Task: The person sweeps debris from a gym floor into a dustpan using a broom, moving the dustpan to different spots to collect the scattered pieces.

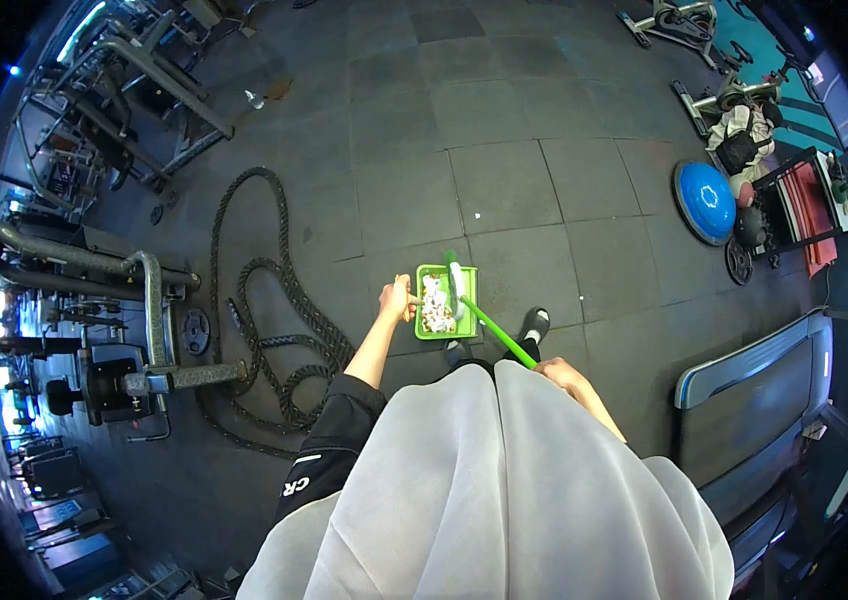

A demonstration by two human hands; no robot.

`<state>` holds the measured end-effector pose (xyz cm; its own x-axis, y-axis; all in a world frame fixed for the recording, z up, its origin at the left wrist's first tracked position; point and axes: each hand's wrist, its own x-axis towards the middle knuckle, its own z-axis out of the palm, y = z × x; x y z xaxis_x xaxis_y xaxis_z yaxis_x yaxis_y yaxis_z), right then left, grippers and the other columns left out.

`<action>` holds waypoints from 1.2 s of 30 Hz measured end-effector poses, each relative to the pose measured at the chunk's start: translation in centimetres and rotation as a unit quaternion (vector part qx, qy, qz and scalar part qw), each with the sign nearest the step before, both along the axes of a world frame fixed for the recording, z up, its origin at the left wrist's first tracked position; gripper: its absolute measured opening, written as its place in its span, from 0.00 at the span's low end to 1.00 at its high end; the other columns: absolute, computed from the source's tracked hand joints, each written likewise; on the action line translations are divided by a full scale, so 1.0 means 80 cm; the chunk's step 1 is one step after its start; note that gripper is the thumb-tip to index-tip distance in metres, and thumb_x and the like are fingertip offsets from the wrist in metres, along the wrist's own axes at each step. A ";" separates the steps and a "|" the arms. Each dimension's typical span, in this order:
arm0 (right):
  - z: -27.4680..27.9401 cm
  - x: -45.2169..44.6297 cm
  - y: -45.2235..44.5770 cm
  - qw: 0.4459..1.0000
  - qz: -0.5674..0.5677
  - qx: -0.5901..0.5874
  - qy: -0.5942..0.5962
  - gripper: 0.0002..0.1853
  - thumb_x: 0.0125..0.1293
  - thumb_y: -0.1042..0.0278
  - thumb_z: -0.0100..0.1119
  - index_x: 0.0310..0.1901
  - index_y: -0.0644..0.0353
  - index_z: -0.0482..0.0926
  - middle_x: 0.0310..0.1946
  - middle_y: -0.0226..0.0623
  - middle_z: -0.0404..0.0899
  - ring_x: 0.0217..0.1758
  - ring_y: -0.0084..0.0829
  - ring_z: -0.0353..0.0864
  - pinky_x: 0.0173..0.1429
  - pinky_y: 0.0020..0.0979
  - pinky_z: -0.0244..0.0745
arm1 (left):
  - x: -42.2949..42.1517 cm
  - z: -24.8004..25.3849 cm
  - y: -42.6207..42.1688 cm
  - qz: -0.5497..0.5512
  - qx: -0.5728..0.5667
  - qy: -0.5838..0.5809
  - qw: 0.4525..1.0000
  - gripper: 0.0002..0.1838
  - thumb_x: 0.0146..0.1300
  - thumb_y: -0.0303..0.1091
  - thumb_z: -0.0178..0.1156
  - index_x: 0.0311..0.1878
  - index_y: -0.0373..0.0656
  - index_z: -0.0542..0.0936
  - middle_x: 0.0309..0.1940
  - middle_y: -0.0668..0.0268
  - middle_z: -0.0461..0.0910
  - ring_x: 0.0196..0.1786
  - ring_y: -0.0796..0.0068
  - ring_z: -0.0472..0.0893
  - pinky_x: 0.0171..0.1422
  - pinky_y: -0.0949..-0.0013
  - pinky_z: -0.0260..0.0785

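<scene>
My left hand [397, 298] is closed around the short handle on the left side of a bright green dustpan [430, 335]. Whitish and pinkish scraps [436, 305] are heaped in the pan's left half. Lying over the pan's right half is the head of a broom [499, 331], pale with green along it. My right hand [565, 378] grips the upper part of its green stick near my right thigh, fingers partly hidden. Small white bits [478, 216] dot the floor beyond the pan.
A thick black battle rope [284, 270] lies looped to the left, beside weight machines [152, 300]. On the right are a blue balance dome [704, 203], a rack [794, 205], exercise bikes [719, 100] and a treadmill [759, 400]. Dark rubber tiles [504, 180] cover the floor.
</scene>
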<state>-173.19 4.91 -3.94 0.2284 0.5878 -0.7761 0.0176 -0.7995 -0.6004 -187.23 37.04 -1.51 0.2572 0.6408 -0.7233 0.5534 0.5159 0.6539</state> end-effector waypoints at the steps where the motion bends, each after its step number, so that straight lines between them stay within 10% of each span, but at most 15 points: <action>1: 0.007 0.001 0.004 1.000 0.019 0.015 -0.010 0.15 0.47 0.61 0.51 0.30 0.65 0.75 0.28 0.44 0.75 0.32 0.30 0.73 0.37 0.28 0.66 | 0.000 0.000 0.000 0.003 -0.001 0.000 1.000 0.14 0.40 0.41 0.47 0.22 0.38 0.65 0.16 0.58 0.66 0.11 0.70 0.68 0.12 0.67 0.62; 17: -0.004 -0.004 0.034 0.988 0.092 -0.094 -0.077 0.18 0.42 0.66 0.51 0.34 0.72 0.71 0.27 0.49 0.73 0.27 0.36 0.74 0.31 0.32 0.68 | 0.000 -0.019 -0.004 0.011 0.022 0.012 1.000 0.13 0.42 0.40 0.47 0.21 0.38 0.66 0.15 0.58 0.68 0.11 0.72 0.68 0.12 0.69 0.63; 21: 0.013 0.005 0.037 0.967 -0.194 -0.116 0.115 0.11 0.46 0.71 0.49 0.30 0.71 0.71 0.18 0.36 0.70 0.14 0.27 0.68 0.18 0.30 0.63 | 0.000 -0.031 -0.004 0.003 0.023 0.010 1.000 0.13 0.42 0.40 0.47 0.21 0.37 0.66 0.16 0.57 0.69 0.11 0.71 0.69 0.12 0.69 0.63; 33: -0.010 0.025 0.041 0.977 0.146 -0.152 -0.042 0.20 0.37 0.58 0.52 0.29 0.68 0.74 0.27 0.48 0.74 0.29 0.33 0.74 0.31 0.32 0.67 | -0.016 -0.115 0.015 -0.033 0.061 -0.003 0.998 0.13 0.43 0.39 0.45 0.23 0.36 0.67 0.23 0.50 0.75 0.10 0.73 0.68 0.12 0.71 0.63; 35: -0.022 0.031 0.021 0.957 0.276 0.018 -0.089 0.19 0.38 0.59 0.52 0.28 0.67 0.74 0.25 0.47 0.74 0.28 0.33 0.73 0.32 0.32 0.67 | -0.011 -0.063 0.001 -0.008 0.043 -0.002 0.999 0.13 0.43 0.39 0.45 0.23 0.36 0.67 0.23 0.51 0.75 0.10 0.73 0.69 0.12 0.71 0.64; 36: -0.013 0.029 0.015 0.989 0.115 -0.046 -0.078 0.13 0.40 0.65 0.53 0.24 0.70 0.73 0.19 0.42 0.74 0.22 0.30 0.73 0.31 0.26 0.68 | -0.010 -0.038 -0.006 0.011 0.024 -0.001 1.000 0.13 0.42 0.39 0.46 0.23 0.36 0.67 0.22 0.52 0.75 0.10 0.73 0.69 0.12 0.71 0.64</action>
